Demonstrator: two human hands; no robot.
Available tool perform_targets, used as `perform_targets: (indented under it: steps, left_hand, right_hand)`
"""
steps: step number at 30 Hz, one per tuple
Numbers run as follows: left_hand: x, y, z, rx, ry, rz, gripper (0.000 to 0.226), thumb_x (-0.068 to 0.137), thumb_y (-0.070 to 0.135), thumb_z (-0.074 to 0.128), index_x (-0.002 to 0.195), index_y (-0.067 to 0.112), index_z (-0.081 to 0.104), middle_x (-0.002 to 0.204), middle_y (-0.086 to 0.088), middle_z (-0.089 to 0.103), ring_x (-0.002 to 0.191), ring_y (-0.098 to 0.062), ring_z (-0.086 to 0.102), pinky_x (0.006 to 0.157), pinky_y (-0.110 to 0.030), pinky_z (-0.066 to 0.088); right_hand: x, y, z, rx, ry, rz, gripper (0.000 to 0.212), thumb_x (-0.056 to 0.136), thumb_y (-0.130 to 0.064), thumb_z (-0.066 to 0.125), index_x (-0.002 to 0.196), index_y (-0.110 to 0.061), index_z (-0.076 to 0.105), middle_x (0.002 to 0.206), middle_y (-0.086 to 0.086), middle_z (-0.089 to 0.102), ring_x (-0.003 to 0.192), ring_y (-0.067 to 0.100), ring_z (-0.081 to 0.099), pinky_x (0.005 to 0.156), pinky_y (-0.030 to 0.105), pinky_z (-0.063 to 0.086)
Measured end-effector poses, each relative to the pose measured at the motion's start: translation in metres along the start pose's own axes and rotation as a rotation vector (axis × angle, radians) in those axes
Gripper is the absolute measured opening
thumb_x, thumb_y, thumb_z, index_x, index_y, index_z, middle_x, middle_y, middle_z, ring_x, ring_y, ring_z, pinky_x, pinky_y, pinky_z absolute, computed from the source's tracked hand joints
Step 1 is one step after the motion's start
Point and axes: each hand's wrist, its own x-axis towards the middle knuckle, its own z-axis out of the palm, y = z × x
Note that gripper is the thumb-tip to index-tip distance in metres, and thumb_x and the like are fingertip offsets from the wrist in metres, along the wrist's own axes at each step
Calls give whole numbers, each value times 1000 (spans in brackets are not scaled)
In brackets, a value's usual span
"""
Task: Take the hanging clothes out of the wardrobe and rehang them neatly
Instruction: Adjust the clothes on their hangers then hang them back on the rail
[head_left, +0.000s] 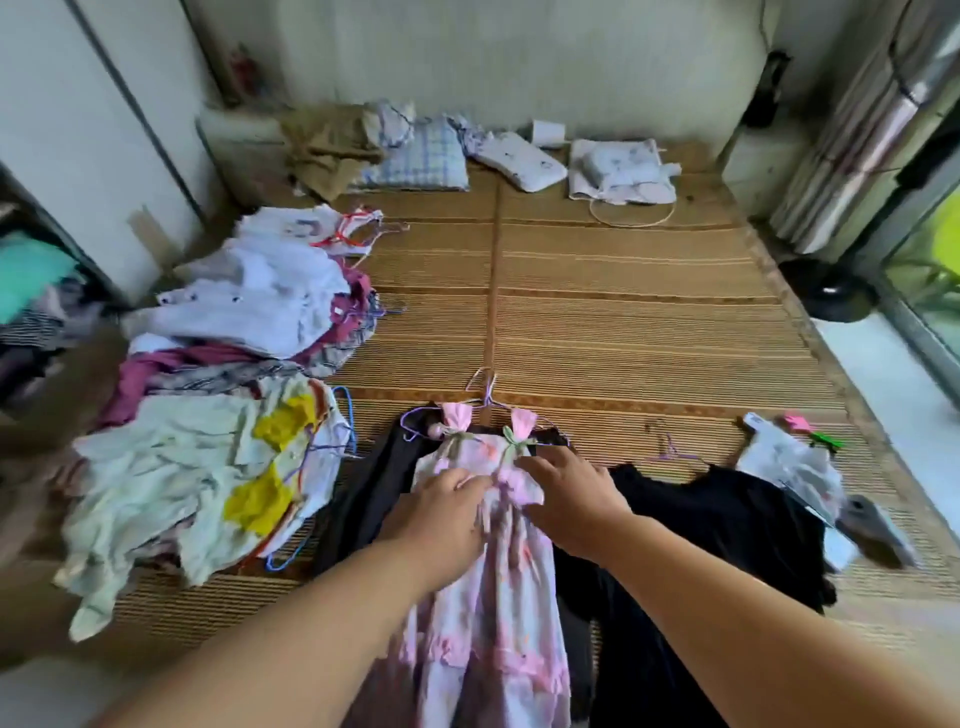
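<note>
Both hands lie on the bodice of a pink dress (493, 587) spread on the bed (623, 312). The left hand (441, 512) has its fingers bent with the tips on the fabric, but the blur hides whether it pinches the cloth or only presses it. The right hand (566, 499) rests flat with straight, spread fingers and holds nothing. The dress is already on a purple hanger (483, 387), its straps tied over the hanger's shoulders and the hook pointing away from the person. It lies on top of a black garment (374, 483).

As a judgement, the taking-out seems largely done and the smoothing is midway. Two heaps of clothes on hangers sit to the left, a pale one with yellow patches (208, 467) and a white and purple one (260, 296). A second black garment (727, 509) on its own hanger lies just to the right. The wardrobe (93, 156) stands at the left edge, and some folded or bundled cloth shows inside it. None of the clothes on the bed hangs back in place yet, so the rehanging remains.
</note>
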Motion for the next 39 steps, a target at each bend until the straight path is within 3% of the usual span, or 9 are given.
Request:
perform_targets:
  steps: [8, 13, 18, 23, 30, 39]
  left_hand:
    - [-136, -150, -91, 40, 201, -211, 63, 87, 38, 54, 144, 35, 30, 151, 3, 28, 135, -23, 34, 107, -35, 35]
    - [-215, -271, -137, 50, 203, -269, 62, 88, 39, 56, 144, 38, 29, 153, 4, 25, 135, -23, 33, 106, -32, 35]
    - [-261, -377, -177, 78, 169, -315, 64, 88, 42, 54, 146, 37, 27, 151, 2, 30, 135, -22, 34, 109, -35, 33]
    - [-257, -425, -175, 35, 87, -324, 62, 91, 42, 51, 147, 35, 25, 153, 2, 26, 135, -23, 34, 107, -37, 36]
    - [-186, -458, -170, 29, 15, -235, 61, 91, 41, 52, 146, 38, 25, 153, 6, 24, 137, -21, 30, 109, -42, 34]
    - [-83, -524, -163, -43, -113, -189, 63, 92, 42, 52, 148, 33, 25, 154, 5, 23, 138, -19, 29, 107, -36, 34]
  right_hand:
    - [-1, -210, -2, -4, 59, -230, 60, 83, -41, 58, 140, -36, 37, 144, -5, 38, 131, 22, 40, 104, 38, 35]
    - [12, -349, 18, 57, 87, -256, 59, 85, -41, 57, 140, -38, 35, 144, -5, 36, 128, 22, 43, 102, 40, 33]
    - [29, -436, 44, 68, 54, -229, 59, 88, -43, 53, 142, -38, 31, 147, -7, 31, 131, 19, 40, 108, 45, 29]
    - [51, -462, 64, 94, -9, -134, 59, 88, -44, 54, 142, -39, 31, 147, -6, 33, 132, 18, 40, 108, 44, 30]
    - [114, -459, 78, 149, -41, -13, 59, 89, -42, 55, 143, -35, 32, 147, -4, 34, 131, 21, 40, 106, 44, 32]
    - [215, -442, 90, 198, -142, 175, 57, 88, -43, 55, 141, -35, 35, 142, -1, 41, 124, 23, 48, 98, 40, 43]
